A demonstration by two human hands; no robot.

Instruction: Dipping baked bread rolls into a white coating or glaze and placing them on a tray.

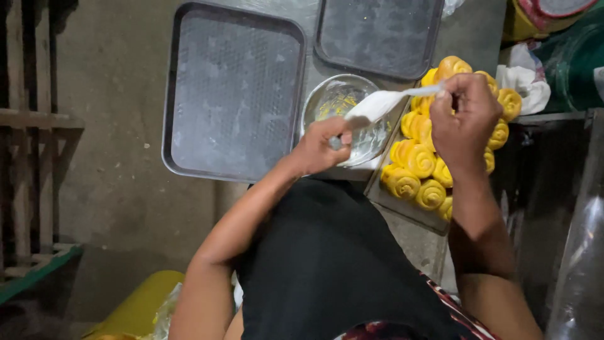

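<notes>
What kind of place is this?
Probably a small bakery or food workshop: yellow spiral buns heaped on a tray, empty baking trays on the worktop, and a glass bowl beside them.

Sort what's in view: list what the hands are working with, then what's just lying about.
In hand:
left hand and right hand stretching a white strip
glass bowl under it
yellow spiral buns beneath the right hand

Lying about:
large grey tray
second grey tray
white cloth

Single head view, steeply downward, close over own torso, table [402, 220] edge ahead.
</notes>
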